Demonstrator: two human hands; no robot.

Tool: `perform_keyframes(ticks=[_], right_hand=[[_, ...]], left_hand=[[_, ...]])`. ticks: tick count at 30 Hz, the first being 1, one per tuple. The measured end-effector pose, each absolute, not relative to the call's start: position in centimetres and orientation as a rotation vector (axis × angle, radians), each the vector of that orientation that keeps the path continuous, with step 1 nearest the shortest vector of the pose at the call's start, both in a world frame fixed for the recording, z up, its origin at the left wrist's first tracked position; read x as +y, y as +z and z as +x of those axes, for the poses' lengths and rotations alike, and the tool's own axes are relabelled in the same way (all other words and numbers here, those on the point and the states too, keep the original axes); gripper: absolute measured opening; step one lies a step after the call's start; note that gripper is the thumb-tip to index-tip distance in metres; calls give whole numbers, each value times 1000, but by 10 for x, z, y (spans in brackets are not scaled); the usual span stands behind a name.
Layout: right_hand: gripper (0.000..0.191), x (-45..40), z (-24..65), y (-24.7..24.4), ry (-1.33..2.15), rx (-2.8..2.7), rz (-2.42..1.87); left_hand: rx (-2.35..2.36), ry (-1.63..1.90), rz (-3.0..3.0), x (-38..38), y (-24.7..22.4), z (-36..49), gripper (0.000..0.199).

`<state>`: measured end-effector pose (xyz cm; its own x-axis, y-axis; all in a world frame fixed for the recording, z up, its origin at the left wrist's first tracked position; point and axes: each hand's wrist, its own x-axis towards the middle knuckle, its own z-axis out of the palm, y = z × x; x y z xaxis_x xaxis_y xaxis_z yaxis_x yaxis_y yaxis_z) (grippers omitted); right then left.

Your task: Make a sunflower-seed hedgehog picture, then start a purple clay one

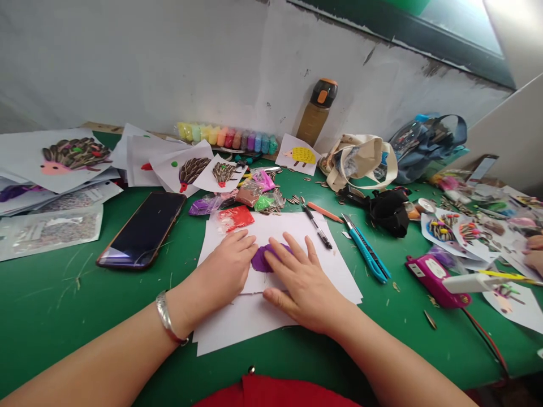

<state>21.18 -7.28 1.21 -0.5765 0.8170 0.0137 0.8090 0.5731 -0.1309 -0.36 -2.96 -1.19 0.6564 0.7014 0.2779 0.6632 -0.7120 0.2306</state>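
A flattened purple piece of clay (259,260) lies on white paper (244,323) in front of me. My right hand (302,282) is spread over it, with fingers stretched out and some fingertips on the purple clay. At the clay's left edge rests my left hand (224,265), its fingers bent and held together; whatever is under them is hidden. A silver bracelet (164,312) circles the left wrist. Just beyond the hands sits a packet of red clay (236,218) at the paper's upper edge.
To the left lies a phone (144,230); to the right are a pen (317,227) and a blue utility knife (367,249). Seed-covered hedgehog pictures (78,155), a bottle (316,113) and a cloth bag (360,161) stand behind. Another person's hand (534,254) shows at far right.
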Motion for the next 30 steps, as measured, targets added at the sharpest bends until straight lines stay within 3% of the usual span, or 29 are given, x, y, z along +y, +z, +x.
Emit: perform_keyframes(ticks=[22, 30], right_hand=[[59, -73, 208, 7, 190, -2684, -1473], [65, -69, 208, 3, 187, -2659, -1551]], left_hand=[[1144, 474, 2812, -30, -11, -5, 39], [1118, 491, 2809, -30, -8, -6, 38]])
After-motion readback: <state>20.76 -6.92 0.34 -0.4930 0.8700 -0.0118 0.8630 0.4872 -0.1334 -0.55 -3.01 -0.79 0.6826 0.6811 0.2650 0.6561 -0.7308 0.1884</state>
